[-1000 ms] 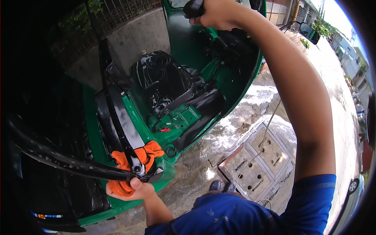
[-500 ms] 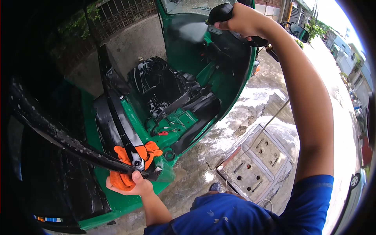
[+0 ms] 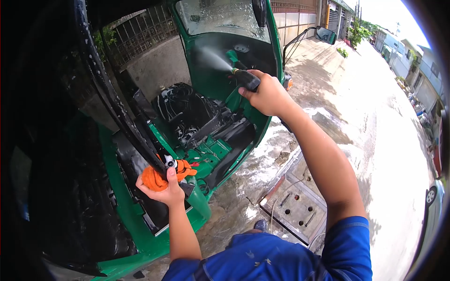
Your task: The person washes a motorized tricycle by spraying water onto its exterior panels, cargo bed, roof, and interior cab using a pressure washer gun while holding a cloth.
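My right hand [image 3: 265, 93] is wrapped round a black spray gun [image 3: 247, 80], and a white jet leaves its nozzle toward the green front panel inside the vehicle [image 3: 206, 77]. At the lower left, my left hand [image 3: 166, 189] grips the black frame bar [image 3: 122, 117] together with an orange cloth [image 3: 153, 179]. White foam specks dot the bar. Behind it sits a black seat [image 3: 185, 110] streaked with foam. The wet windshield [image 3: 222, 18] stands above the jet.
A side mirror [image 3: 326, 35] sticks out at the vehicle's right. Below my right arm, a concrete cover with holes [image 3: 295, 206] lies in the wet ground, with a thin hose [image 3: 273, 210] across it. A parked car [image 3: 429, 210] is at the far right.
My right hand has moved down and inward with the spray gun, whose jet still runs. My view has shifted, and the frame bar held by my left hand now appears steeper.
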The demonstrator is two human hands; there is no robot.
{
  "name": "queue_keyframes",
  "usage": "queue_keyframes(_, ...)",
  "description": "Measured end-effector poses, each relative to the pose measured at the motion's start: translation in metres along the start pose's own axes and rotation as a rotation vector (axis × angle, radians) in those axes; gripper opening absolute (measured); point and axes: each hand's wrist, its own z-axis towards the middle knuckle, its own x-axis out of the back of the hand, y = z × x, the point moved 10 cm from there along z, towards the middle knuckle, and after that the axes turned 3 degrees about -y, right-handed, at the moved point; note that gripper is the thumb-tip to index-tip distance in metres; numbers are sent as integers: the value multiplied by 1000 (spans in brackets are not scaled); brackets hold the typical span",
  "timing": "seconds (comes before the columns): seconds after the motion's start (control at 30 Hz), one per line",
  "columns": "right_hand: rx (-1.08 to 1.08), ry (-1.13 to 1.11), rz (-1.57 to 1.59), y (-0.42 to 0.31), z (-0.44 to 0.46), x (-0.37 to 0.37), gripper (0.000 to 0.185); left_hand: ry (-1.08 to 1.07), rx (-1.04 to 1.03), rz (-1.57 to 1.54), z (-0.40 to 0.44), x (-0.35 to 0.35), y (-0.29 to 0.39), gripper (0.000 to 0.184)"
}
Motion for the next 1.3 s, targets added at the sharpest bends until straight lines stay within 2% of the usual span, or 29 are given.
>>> queue_keyframes(0.07,-70,90,84,9,-32,8,57,-38,2,-10,1,-2,-1,56)
queue_keyframes(0.1,-106,136,129,14,-50,13,59,-65,10,32,5,-2,-2,59)
queue_keyframes(0.2,-152,310,228,33,-112,33,58,-228,228,-24,17,-16,-1,51)
queue_keyframes(0.23,-134,386,271,38,-137,37,61,-297,228,-19,24,-20,5,44)
queue_keyframes(0.33,-123,543,268,36,-209,40,59,-361,315,-26,32,-26,5,42)
queue_keyframes(0.47,-136,449,159,20,-255,28,65,-122,117,186,12,-9,11,47)
queue_keyframes(0.5,-189,342,103,25,-254,18,68,-116,118,150,9,-8,6,55)
queue_keyframes(0.6,-101,417,81,6,-260,19,75,-72,72,180,7,-6,8,55)
queue_keyframes(0.63,-89,371,79,2,-256,16,75,-50,52,167,6,-5,10,57)
queue_keyframes(0.73,-112,380,36,-18,-245,23,69,-45,121,188,4,-4,9,57)
queue_keyframes(0.87,45,427,92,-50,-221,27,72,-11,239,133,4,-6,10,56)
queue_keyframes(1.03,-14,329,-7,-54,-185,8,70,2,129,162,4,-6,9,56)
queue_keyframes(1.07,-56,302,-50,-51,-179,6,69,0,119,189,4,-4,9,56)
queue_keyframes(1.1,-93,274,-93,-49,-174,4,68,23,19,229,7,-4,17,61)
queue_keyframes(1.13,-132,249,-133,-48,-172,2,68,19,30,205,6,-3,12,61)
queue_keyframes(1.17,-78,328,-76,-57,-172,10,66,15,37,178,6,-4,8,61)
queue_keyframes(1.27,11,241,-77,-74,-158,10,65,10,57,114,5,-6,3,62)
queue_keyframes(1.3,22,278,-56,-84,-158,15,66,5,57,109,6,-6,3,62)
